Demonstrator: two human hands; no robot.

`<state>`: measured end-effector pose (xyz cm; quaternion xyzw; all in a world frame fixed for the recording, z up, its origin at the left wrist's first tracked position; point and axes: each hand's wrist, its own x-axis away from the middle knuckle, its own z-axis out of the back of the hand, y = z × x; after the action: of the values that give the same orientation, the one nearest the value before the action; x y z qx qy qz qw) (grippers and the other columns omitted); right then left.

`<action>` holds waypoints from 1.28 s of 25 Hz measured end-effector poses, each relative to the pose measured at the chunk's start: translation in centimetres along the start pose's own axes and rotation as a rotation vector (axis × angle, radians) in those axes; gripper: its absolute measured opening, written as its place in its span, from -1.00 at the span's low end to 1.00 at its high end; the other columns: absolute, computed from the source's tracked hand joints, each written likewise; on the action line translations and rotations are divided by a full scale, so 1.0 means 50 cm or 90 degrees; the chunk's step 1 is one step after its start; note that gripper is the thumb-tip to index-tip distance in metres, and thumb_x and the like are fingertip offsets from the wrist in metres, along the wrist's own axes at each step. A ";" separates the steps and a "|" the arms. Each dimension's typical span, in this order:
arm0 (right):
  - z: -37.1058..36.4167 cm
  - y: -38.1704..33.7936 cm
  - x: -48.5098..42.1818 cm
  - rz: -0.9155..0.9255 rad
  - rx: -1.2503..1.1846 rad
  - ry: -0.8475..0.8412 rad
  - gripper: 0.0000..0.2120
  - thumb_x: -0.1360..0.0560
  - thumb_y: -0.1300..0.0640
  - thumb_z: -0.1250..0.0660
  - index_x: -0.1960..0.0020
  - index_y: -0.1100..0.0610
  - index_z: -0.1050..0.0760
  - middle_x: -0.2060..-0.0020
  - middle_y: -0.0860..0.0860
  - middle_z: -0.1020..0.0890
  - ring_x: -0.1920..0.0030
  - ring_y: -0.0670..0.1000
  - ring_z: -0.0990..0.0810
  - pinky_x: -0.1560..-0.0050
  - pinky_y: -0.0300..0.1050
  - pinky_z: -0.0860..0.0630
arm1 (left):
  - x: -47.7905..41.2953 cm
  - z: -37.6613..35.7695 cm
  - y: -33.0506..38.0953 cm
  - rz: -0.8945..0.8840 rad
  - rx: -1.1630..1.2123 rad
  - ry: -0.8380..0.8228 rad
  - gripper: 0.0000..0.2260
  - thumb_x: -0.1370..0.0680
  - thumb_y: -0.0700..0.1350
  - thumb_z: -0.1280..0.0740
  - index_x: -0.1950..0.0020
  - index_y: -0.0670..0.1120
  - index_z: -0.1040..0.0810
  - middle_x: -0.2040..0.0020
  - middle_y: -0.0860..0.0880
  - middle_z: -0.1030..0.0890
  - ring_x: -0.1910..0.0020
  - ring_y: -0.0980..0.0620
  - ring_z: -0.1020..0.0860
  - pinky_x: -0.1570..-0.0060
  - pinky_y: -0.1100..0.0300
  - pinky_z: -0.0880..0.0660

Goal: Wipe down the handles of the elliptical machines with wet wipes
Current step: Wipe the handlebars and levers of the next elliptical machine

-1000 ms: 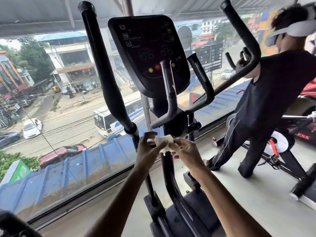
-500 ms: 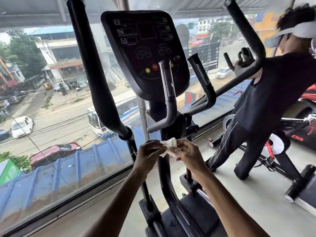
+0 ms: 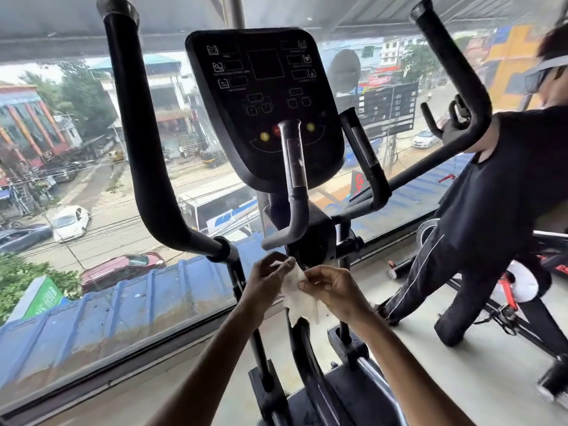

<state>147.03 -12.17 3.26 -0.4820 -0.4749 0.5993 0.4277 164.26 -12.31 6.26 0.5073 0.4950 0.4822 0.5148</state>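
Beyond the gym's wide window (image 3: 92, 167), a street with a white car (image 3: 70, 222), a red car (image 3: 123, 267) and a bus (image 3: 221, 207) runs past a blue corrugated roof (image 3: 123, 305). Inside, a white wet wipe (image 3: 299, 298) is held in front of the central column of a black elliptical machine (image 3: 310, 241), just below the bend of the left inner handle (image 3: 295, 179) and apart from it. Both hands have hold of the sheet. The left hand (image 3: 266, 279) pinches its upper edge between thumb and fingertips. The right hand (image 3: 333, 289) pinches its right side with fingers curled, and the wipe hangs crumpled and partly spread between them. Above the hands, the dark console (image 3: 264, 96) shows two yellow buttons and a red one, partly hidden by the inner handle. The right inner handle (image 3: 364, 161) rises beside the console. The two long swing handles, left (image 3: 144, 149) and right (image 3: 461, 72), curve up on either side to the top of the view. To the right, a second person (image 3: 498, 186) in dark clothes and a visor leans toward the window, gripping the handlebar of an exercise bike (image 3: 507, 298) with a red frame, on the pale floor (image 3: 445, 379).
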 end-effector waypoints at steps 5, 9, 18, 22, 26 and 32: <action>0.005 0.010 -0.008 -0.057 -0.141 0.075 -0.83 -0.49 0.31 -0.52 0.12 0.08 -0.60 0.23 0.01 -0.72 0.18 -0.01 -0.66 0.17 -0.14 -0.59 | 0.008 0.003 -0.022 0.097 0.031 -0.073 -0.55 -0.40 0.14 -0.60 0.08 -0.19 -0.54 0.11 -0.18 -0.55 0.08 -0.15 -0.53 -0.01 -0.06 -0.45; 0.010 0.011 -0.009 -0.080 -0.239 0.069 -0.76 -0.50 0.34 -0.50 0.08 0.12 -0.46 0.21 0.02 -0.67 0.17 -0.01 -0.65 0.21 -0.18 -0.60 | 0.008 -0.004 -0.013 0.091 0.108 -0.033 -0.78 -0.46 -0.06 -0.57 0.19 -0.05 -0.55 0.16 -0.11 -0.59 0.22 -0.06 -0.57 0.16 0.13 -0.49; 0.013 0.003 -0.018 -0.075 -0.278 0.102 -0.71 -0.49 0.45 -0.45 0.12 0.15 -0.41 0.13 0.13 -0.64 0.14 0.07 -0.65 0.22 -0.08 -0.65 | 0.021 -0.023 -0.024 0.048 0.177 0.012 -0.63 -0.43 -0.15 -0.60 -0.18 -0.06 -0.60 -0.03 -0.17 -0.71 0.12 -0.13 -0.65 0.22 0.10 -0.58; 0.014 0.002 -0.021 -0.067 -0.272 0.101 -0.70 -0.47 0.50 -0.44 0.11 0.15 -0.43 0.12 0.12 -0.59 0.17 0.02 -0.66 0.22 -0.10 -0.64 | 0.013 -0.022 -0.034 -0.004 0.140 0.056 -0.53 -0.36 -0.26 -0.55 -0.24 -0.09 -0.57 0.09 -0.17 -0.71 0.15 -0.11 -0.68 0.27 0.14 -0.58; 0.017 -0.009 -0.017 -0.048 -0.265 0.114 -0.74 -0.47 0.40 -0.50 0.12 0.17 -0.44 0.14 0.12 -0.69 0.17 0.03 -0.72 0.22 -0.02 -0.66 | 0.011 -0.023 -0.031 -0.045 0.159 0.003 -0.59 -0.36 -0.36 -0.43 -0.19 -0.14 -0.59 0.10 -0.19 -0.68 0.18 -0.13 -0.65 0.26 0.08 -0.58; 0.026 -0.014 -0.011 -0.046 -0.232 0.113 -0.86 -0.44 0.41 -0.52 0.04 0.27 -0.64 0.19 0.07 -0.76 0.20 -0.03 -0.71 0.20 -0.20 -0.64 | 0.021 -0.023 -0.025 -0.037 0.154 -0.060 -0.68 -0.43 -0.35 -0.46 -0.18 -0.29 -0.67 -0.08 -0.30 -0.69 -0.01 -0.22 -0.67 0.00 0.06 -0.62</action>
<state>145.90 -12.80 4.16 -0.5850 -0.5531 0.4428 0.3947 163.16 -11.24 5.02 0.5731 0.5394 0.3797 0.4862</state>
